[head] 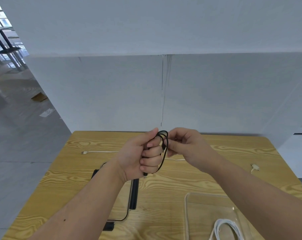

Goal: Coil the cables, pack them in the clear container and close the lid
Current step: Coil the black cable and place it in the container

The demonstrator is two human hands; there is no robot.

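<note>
Head view: our left hand (143, 158) clenches the coiled black cable (165, 141), right hand (186, 146) pinching it; white coil (228, 227) already in clear container (187, 213), loose white cable (98, 152) and lid (129, 207) remain.

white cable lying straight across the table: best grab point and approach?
Take the white cable at its left plug end, pinching from above. It lies flat on the table, so a top-down pinch suits; the plug is thicker and free, while its middle is hidden behind the left hand holding the black cable.
</note>
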